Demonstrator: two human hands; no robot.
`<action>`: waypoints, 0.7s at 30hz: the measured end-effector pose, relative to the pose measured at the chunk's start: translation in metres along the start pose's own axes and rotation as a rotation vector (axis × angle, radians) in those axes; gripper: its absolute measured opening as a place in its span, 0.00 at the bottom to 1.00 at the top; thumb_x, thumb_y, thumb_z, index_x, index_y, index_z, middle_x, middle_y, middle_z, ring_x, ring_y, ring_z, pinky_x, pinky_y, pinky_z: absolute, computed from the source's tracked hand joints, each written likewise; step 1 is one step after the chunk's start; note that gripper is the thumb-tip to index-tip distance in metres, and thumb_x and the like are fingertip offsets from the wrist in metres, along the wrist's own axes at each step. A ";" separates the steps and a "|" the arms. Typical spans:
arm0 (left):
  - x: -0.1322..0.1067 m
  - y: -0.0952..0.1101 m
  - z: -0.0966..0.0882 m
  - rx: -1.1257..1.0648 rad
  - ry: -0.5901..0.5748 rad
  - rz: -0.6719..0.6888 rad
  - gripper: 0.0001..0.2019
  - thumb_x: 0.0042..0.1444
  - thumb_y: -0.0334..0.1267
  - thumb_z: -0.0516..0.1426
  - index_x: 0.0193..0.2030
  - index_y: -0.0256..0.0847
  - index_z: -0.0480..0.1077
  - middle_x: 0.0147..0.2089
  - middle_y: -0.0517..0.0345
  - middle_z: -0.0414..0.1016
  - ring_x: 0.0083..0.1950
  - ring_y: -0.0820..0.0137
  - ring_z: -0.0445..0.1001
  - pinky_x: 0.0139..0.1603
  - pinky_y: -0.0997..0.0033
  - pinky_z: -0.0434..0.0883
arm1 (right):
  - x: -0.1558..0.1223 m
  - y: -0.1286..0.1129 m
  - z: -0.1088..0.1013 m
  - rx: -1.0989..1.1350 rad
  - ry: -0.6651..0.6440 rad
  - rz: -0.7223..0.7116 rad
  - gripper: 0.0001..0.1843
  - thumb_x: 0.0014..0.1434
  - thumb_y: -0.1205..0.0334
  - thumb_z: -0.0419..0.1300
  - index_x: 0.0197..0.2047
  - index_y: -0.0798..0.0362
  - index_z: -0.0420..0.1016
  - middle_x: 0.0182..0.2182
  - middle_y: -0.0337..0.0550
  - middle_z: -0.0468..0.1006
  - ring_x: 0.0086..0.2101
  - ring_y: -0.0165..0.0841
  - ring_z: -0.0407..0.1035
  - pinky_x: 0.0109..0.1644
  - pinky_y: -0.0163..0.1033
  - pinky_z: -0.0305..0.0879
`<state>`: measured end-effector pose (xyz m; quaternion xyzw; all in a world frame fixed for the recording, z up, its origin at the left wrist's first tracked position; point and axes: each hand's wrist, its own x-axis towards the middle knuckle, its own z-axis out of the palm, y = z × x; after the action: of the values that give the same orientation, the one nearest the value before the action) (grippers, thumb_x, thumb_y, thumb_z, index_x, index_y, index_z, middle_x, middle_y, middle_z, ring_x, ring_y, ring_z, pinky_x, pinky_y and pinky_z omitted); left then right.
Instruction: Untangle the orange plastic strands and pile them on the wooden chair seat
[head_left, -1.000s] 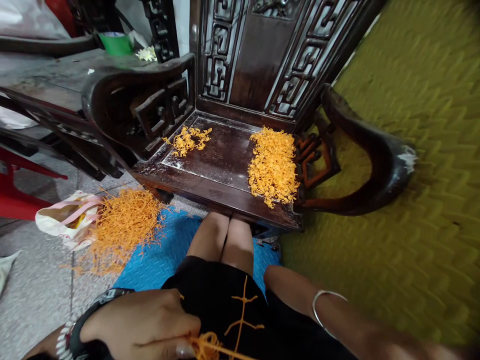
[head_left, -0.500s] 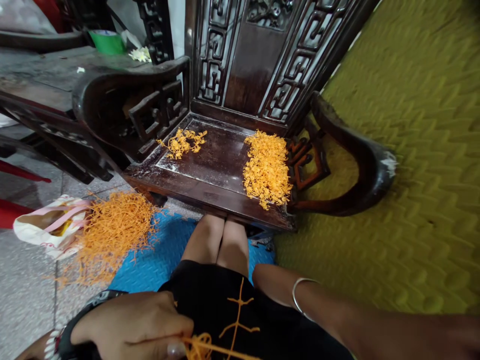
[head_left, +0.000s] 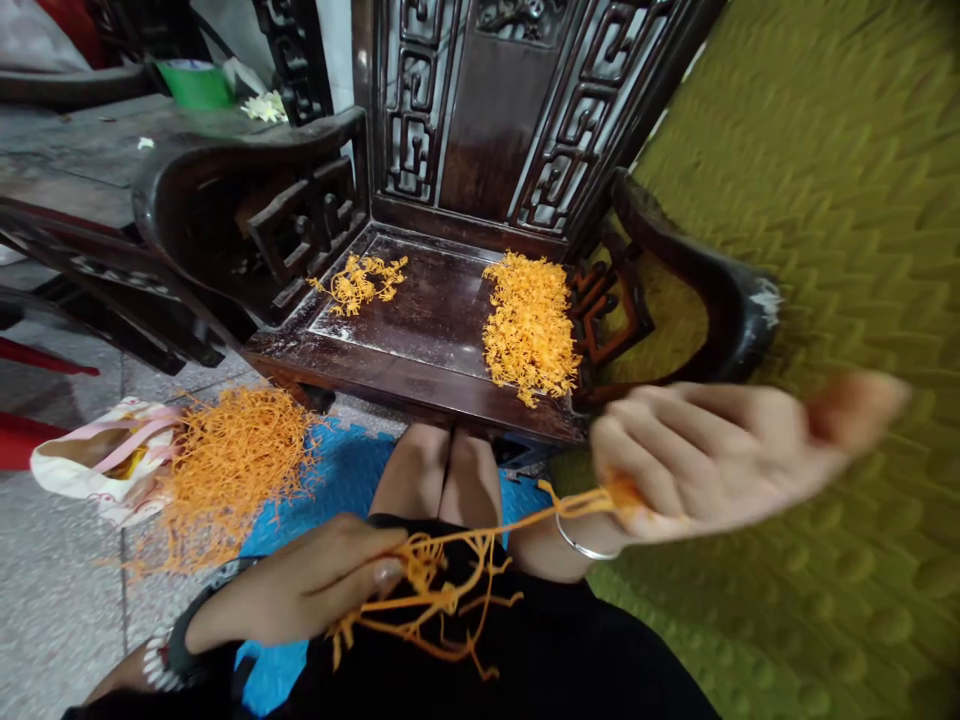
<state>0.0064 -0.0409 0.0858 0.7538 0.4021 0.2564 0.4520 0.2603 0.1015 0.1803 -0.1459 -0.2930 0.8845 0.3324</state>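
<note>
Over the black clothing on my lap, my left hand pinches a knotted orange cord between thumb and fingers. Loose ends and a tangled clump of the cord hang around those fingertips. My right hand, raised to the right and slightly blurred, is closed on the cord's other end, with a stretch of it running taut between both hands. Ahead of them, on the dark wooden chair's seat, lie a small heap of knotted orange pieces at left and a larger pile at right.
A big heap of loose orange cords covers the floor at left, partly on a blue mat. Beside it sits a white bag with pink handles. Green tape is on a dark side table. A yellow-green textured mat stands at right.
My right hand has come up into view from the lower right, drawing the cord taut. The left hand has moved up a little, and more of the cord shows.
</note>
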 end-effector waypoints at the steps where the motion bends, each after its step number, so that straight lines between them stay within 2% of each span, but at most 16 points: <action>1: 0.005 -0.004 0.001 0.036 0.041 -0.014 0.17 0.68 0.43 0.41 0.45 0.43 0.69 0.34 0.57 0.74 0.35 0.68 0.71 0.38 0.70 0.69 | 0.010 0.005 0.003 -0.018 0.034 -0.121 0.33 0.50 0.38 0.62 0.16 0.50 0.46 0.10 0.24 0.38 0.09 0.19 0.36 0.13 0.26 0.50; 3: 0.018 -0.010 0.004 0.074 0.140 -0.007 0.18 0.67 0.47 0.43 0.52 0.43 0.67 0.44 0.52 0.74 0.46 0.64 0.71 0.49 0.63 0.68 | 0.028 0.018 0.008 -0.088 0.133 -0.288 0.29 0.60 0.44 0.54 0.18 0.50 0.45 0.12 0.26 0.39 0.11 0.21 0.33 0.13 0.26 0.45; 5: 0.034 -0.011 0.006 0.047 0.260 0.018 0.20 0.65 0.49 0.46 0.59 0.43 0.62 0.56 0.47 0.69 0.57 0.59 0.66 0.59 0.56 0.62 | 0.041 0.032 0.011 -0.149 0.214 -0.269 0.25 0.63 0.48 0.50 0.20 0.50 0.47 0.15 0.28 0.41 0.14 0.24 0.35 0.13 0.26 0.45; 7: 0.052 -0.007 0.009 -0.048 0.347 0.039 0.24 0.63 0.49 0.50 0.63 0.42 0.58 0.62 0.45 0.64 0.62 0.57 0.61 0.63 0.55 0.58 | 0.049 0.046 0.012 -0.144 0.221 -0.262 0.20 0.63 0.50 0.50 0.23 0.49 0.51 0.18 0.29 0.44 0.16 0.24 0.39 0.16 0.27 0.47; 9: 0.070 -0.002 0.014 -0.208 0.368 0.032 0.23 0.62 0.49 0.53 0.61 0.41 0.60 0.58 0.46 0.68 0.58 0.59 0.66 0.61 0.59 0.61 | 0.054 0.059 0.012 -0.131 0.216 -0.303 0.15 0.61 0.52 0.52 0.26 0.49 0.56 0.21 0.31 0.47 0.18 0.25 0.44 0.19 0.28 0.52; 11: 0.084 0.002 0.022 -0.385 0.367 -0.006 0.20 0.62 0.49 0.53 0.56 0.40 0.65 0.49 0.51 0.74 0.49 0.63 0.71 0.53 0.64 0.67 | 0.056 0.071 0.010 -0.152 0.240 -0.362 0.10 0.58 0.54 0.54 0.30 0.49 0.60 0.24 0.33 0.51 0.21 0.25 0.48 0.23 0.29 0.56; 13: 0.094 0.002 0.030 -0.493 0.419 -0.064 0.19 0.63 0.50 0.51 0.52 0.38 0.67 0.40 0.55 0.74 0.41 0.67 0.71 0.46 0.69 0.69 | 0.057 0.081 0.006 -0.200 0.286 -0.422 0.08 0.55 0.55 0.57 0.33 0.48 0.62 0.26 0.34 0.54 0.23 0.26 0.52 0.26 0.31 0.58; 16: 0.098 -0.005 0.039 -0.471 0.518 -0.128 0.18 0.64 0.51 0.49 0.43 0.37 0.70 0.31 0.59 0.69 0.33 0.72 0.67 0.36 0.74 0.66 | 0.054 0.093 -0.003 -0.324 0.325 -0.489 0.06 0.56 0.57 0.58 0.34 0.47 0.64 0.29 0.35 0.57 0.26 0.26 0.55 0.30 0.32 0.60; 19: 0.096 -0.010 0.040 -0.387 0.537 -0.155 0.17 0.64 0.50 0.49 0.35 0.38 0.68 0.25 0.63 0.64 0.27 0.74 0.62 0.28 0.76 0.61 | 0.051 0.105 -0.014 -0.540 0.342 -0.522 0.06 0.58 0.58 0.58 0.39 0.46 0.65 0.30 0.35 0.60 0.29 0.27 0.58 0.33 0.33 0.60; 21: 0.095 -0.010 0.038 -0.333 0.532 -0.151 0.18 0.65 0.47 0.47 0.31 0.38 0.67 0.24 0.62 0.63 0.27 0.74 0.62 0.28 0.76 0.59 | 0.050 0.112 -0.022 -0.735 0.368 -0.588 0.11 0.56 0.58 0.61 0.43 0.45 0.65 0.32 0.36 0.63 0.29 0.28 0.60 0.34 0.34 0.60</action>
<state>0.0825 0.0232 0.0618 0.5441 0.5135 0.4726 0.4657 0.1774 0.0763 0.0914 -0.3181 -0.5503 0.5515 0.5403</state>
